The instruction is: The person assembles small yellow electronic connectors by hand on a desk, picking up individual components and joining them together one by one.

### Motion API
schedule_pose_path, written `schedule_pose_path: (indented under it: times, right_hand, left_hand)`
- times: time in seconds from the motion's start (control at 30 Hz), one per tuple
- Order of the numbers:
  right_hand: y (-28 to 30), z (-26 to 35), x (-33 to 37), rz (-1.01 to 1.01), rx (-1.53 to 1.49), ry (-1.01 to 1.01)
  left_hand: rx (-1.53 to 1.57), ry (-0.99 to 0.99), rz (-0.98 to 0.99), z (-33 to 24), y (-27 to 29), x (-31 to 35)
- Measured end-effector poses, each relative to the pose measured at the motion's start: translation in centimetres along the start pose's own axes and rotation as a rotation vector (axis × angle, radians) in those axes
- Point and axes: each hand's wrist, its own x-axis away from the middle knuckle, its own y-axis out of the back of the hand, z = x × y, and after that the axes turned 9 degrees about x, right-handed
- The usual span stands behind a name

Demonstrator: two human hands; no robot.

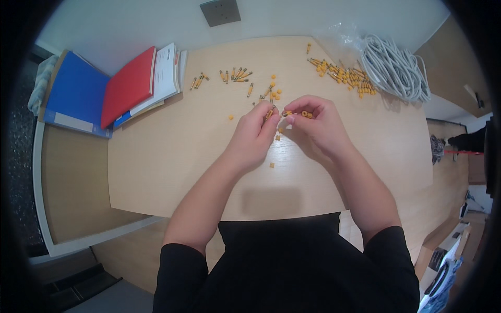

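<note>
Over the middle of the table, my two hands are almost touching at the fingertips. My left hand (250,134) is closed on a small yellow-and-metal plug-like part (270,113). Between the thumb and forefinger of my right hand (324,128) is another small yellow part with a dark metal end (286,113). A yellow ring-shaped piece (307,114) shows at my right hand's curled fingers. Just beyond my hands lie loose plug-like parts (250,89) and several yellow caps (278,92). Closer to me, a small yellow piece (272,165) rests on the wood.
A pile of yellow-and-metal parts (344,75) lies at the far right, beside a coil of grey cable (399,70). A blue binder (75,91) and a red folder (128,86) stand at the left. More parts (237,74) are spread at the back of the light wooden table (156,161).
</note>
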Motion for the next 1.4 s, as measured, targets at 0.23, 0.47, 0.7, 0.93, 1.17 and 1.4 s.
schedule_pose_path:
  times: [0.23,0.47,0.7,0.93,1.17,1.4]
  right_hand:
    - [-0.1,-0.4,-0.1,-0.008,0.006,0.02]
    - [-0.6,0.8,0.4,-0.025,0.044,-0.037]
    - [-0.3,0.3,0.2,-0.026,0.153,-0.022]
    - [-0.4,0.1,0.1,-0.013,0.137,-0.016]
    - [-0.9,0.1,0.3,-0.003,0.029,-0.061]
    - [-0.8,-0.2,0.3,0.057,-0.03,-0.181]
  left_hand:
    - [-0.025,-0.019,0.023,-0.1,0.1,0.1]
    - [-0.103,-0.06,0.014,-0.4,0.2,0.3]
    - [-0.313,-0.117,0.015,-1.5,0.0,0.7]
    - [-0.379,-0.169,0.025,-1.6,-0.3,0.9]
    - [-0.415,-0.203,0.051,-1.2,-0.3,0.9]
    - [-0.464,-0.313,0.062,-0.7,-0.2,0.7]
